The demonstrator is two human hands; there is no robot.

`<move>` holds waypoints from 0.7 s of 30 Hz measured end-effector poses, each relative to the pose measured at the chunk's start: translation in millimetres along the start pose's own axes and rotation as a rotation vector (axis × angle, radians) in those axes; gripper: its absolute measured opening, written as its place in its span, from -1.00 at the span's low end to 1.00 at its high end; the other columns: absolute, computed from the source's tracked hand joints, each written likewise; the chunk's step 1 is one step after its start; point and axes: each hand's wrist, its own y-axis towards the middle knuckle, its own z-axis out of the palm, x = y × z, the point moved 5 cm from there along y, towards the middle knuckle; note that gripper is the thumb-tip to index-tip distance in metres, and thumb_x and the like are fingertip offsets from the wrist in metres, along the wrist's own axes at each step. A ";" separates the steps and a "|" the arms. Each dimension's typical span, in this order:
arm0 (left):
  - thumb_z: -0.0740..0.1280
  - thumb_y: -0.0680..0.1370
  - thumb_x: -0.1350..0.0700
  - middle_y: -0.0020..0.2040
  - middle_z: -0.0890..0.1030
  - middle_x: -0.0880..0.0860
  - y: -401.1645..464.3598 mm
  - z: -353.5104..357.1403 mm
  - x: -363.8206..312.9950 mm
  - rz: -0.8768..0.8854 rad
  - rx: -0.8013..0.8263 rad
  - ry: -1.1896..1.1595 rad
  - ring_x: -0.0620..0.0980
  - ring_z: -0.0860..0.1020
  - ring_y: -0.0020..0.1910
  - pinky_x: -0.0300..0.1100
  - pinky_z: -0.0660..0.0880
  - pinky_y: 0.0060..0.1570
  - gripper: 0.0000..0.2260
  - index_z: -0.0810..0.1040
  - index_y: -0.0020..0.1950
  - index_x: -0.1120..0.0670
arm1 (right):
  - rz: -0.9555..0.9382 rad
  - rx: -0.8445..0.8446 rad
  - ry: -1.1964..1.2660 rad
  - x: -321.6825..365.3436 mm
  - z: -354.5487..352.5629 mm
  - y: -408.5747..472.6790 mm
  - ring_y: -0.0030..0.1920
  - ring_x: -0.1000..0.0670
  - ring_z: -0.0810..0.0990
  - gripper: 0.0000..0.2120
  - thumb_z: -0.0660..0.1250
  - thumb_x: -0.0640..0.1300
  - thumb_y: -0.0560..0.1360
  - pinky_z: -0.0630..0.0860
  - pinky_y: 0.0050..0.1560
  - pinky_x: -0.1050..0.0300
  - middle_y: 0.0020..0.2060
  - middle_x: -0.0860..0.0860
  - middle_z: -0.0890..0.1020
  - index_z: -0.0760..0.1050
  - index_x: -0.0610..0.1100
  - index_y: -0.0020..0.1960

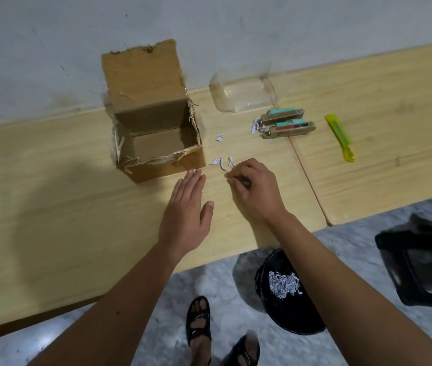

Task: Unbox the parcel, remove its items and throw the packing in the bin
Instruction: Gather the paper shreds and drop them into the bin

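An open cardboard box (154, 133) stands on the wooden table (51, 194), its flap up against the wall, its inside looking empty. Two narrow packaged items (286, 122) lie to its right. Small white paper shreds (220, 162) are scattered between the box and my right hand (254, 191), whose fingertips are pinched together on a shred right beside them. My left hand (187, 210) lies flat and open on the table, fingertips near the box's front corner. A black bin (286, 291) with shredded paper inside sits on the floor below the table edge.
A clear plastic cover (241, 93) lies behind the items near the wall. A yellow-green box cutter (340, 137) rests on the adjoining table at right. A black chair or bag (420, 262) stands on the floor at right. My sandalled feet (201, 326) are beside the bin.
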 end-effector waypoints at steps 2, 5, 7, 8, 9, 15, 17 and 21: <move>0.21 0.68 0.03 0.65 0.30 0.12 -1.4 -1.0 -1.0 -0.011 -0.005 -0.027 0.07 0.17 0.68 0.03 0.10 0.66 -0.48 0.32 0.61 0.21 | 0.007 -0.034 -0.010 -2.8 -4.1 7.7 0.06 -0.03 0.61 -0.80 0.47 -0.22 0.50 0.61 0.07 -0.04 0.08 0.02 0.60 0.67 -0.11 0.12; 0.23 0.68 0.03 0.66 0.30 0.10 -0.2 -1.4 -0.8 -0.026 -0.002 -0.038 0.04 0.15 0.68 0.00 0.08 0.67 -0.48 0.31 0.62 0.19 | -0.046 -0.017 -0.096 1.1 -2.3 20.0 0.25 -0.06 0.47 -0.60 0.42 -0.19 0.51 0.50 0.24 -0.01 0.30 -0.01 0.51 0.57 -0.01 0.33; 0.24 0.69 0.03 0.66 0.29 0.08 0.9 -1.8 -0.1 -0.037 0.005 -0.038 0.01 0.13 0.69 -0.06 0.03 0.67 -0.48 0.30 0.63 0.18 | -0.139 0.043 -0.208 4.6 4.1 27.7 0.36 -0.10 0.39 -0.51 0.34 -0.19 0.53 0.39 0.32 0.00 0.45 0.02 0.45 0.50 0.11 0.42; 0.25 0.69 0.04 0.66 0.28 0.07 1.4 -2.1 0.5 -0.041 0.006 -0.042 0.00 0.13 0.69 -0.09 0.01 0.67 -0.48 0.30 0.63 0.17 | -0.176 0.083 -0.243 4.7 8.6 31.3 0.39 -0.12 0.38 -0.51 0.30 -0.19 0.53 0.36 0.32 -0.02 0.48 0.05 0.44 0.51 0.15 0.41; 0.26 0.69 0.04 0.66 0.28 0.06 1.6 -1.9 1.4 -0.044 0.007 -0.047 -0.01 0.12 0.69 -0.10 0.00 0.67 -0.48 0.30 0.63 0.16 | -0.204 0.113 -0.258 4.0 12.4 34.6 0.39 -0.15 0.39 -0.54 0.28 -0.18 0.54 0.38 0.30 -0.07 0.47 0.06 0.47 0.54 0.17 0.38; 0.27 0.69 0.03 0.67 0.27 0.04 3.5 0.1 3.4 -0.065 0.023 -0.070 -0.03 0.11 0.69 -0.08 0.02 0.67 -0.47 0.30 0.63 0.15 | -0.171 0.034 -0.228 -3.3 4.2 52.3 0.21 -0.11 0.48 -0.79 0.34 -0.16 0.59 0.46 0.23 -0.05 0.21 0.00 0.64 0.69 -0.06 0.17; 0.29 0.68 0.04 0.66 0.28 0.04 3.9 -0.1 2.9 -0.072 0.024 -0.086 -0.03 0.12 0.68 -0.06 0.04 0.67 -0.47 0.31 0.62 0.15 | -0.098 -0.011 -0.221 -9.0 -0.7 55.9 0.30 -0.12 0.44 -0.76 0.36 -0.15 0.58 0.45 0.32 -0.05 0.30 -0.04 0.57 0.65 -0.07 0.22; 0.31 0.66 0.05 0.65 0.30 0.04 4.1 -1.4 2.2 -0.094 0.015 -0.113 -0.04 0.13 0.68 -0.04 0.07 0.67 -0.47 0.33 0.61 0.16 | -0.002 -0.032 -0.263 -17.8 -3.5 63.0 0.53 -0.21 0.29 -0.55 0.34 -0.06 0.57 0.22 0.51 -0.04 0.50 -0.19 0.38 0.47 -0.18 0.42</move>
